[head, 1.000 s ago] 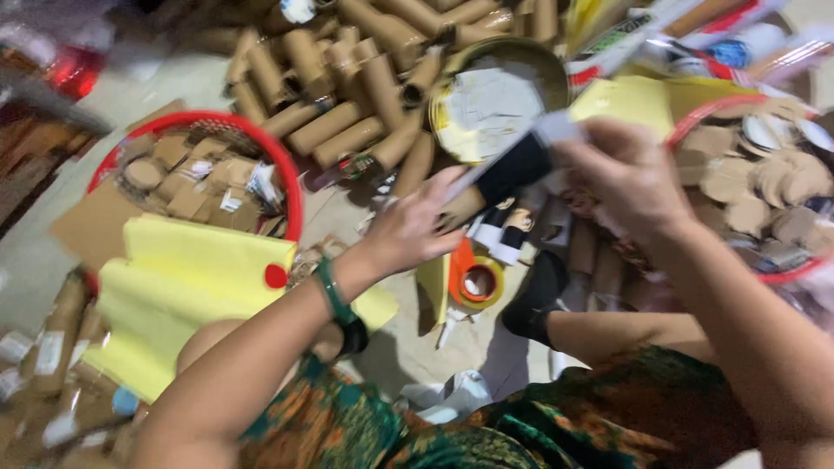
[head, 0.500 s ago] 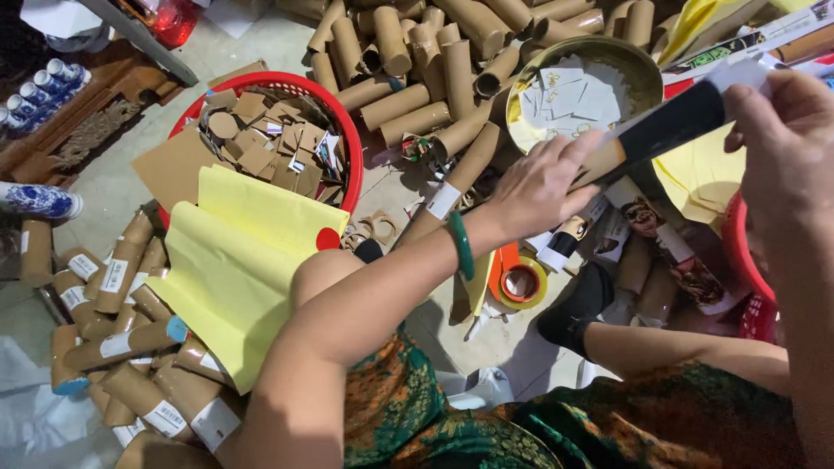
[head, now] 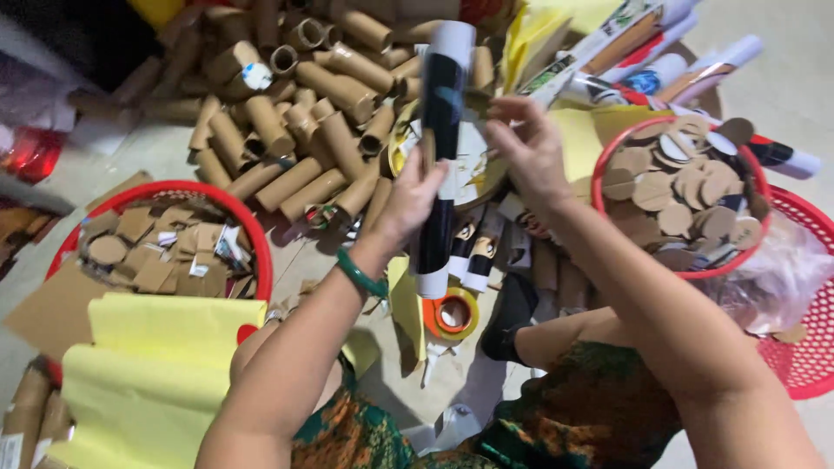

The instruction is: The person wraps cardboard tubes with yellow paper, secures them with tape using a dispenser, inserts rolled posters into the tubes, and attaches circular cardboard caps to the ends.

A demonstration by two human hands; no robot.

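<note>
**Both hands on a black-wrapped tube over a cluttered floor**

Concrete floor (head: 130, 169) fills my view, crowded with craft stock. Nearest me lie folded yellow paper sheets (head: 152, 373) on the left, with a patterned green garment (head: 556, 417) over the knees below. Just past that, an orange tape roll (head: 452, 314) sits on the floor.

At centre I see the left hand (head: 410, 204), a green bangle (head: 360, 278) at its wrist, closed around the middle of a long black-wrapped tube (head: 441, 122) with white ends, held nearly upright. The right hand (head: 530, 148) meets the tube's upper part from the other side, fingers pinched at its edge; I cannot tell whether they grip the wrapping or the tube itself.

To the left stands a red basket (head: 252, 234) of cardboard scraps; to the right, a red bowl (head: 608, 165) of round cardboard discs, with a red mesh basket (head: 804, 347) beside it. Farther off lies a heap of bare cardboard tubes (head: 295, 113), and printed paper rolls (head: 643, 52) at the top right.
</note>
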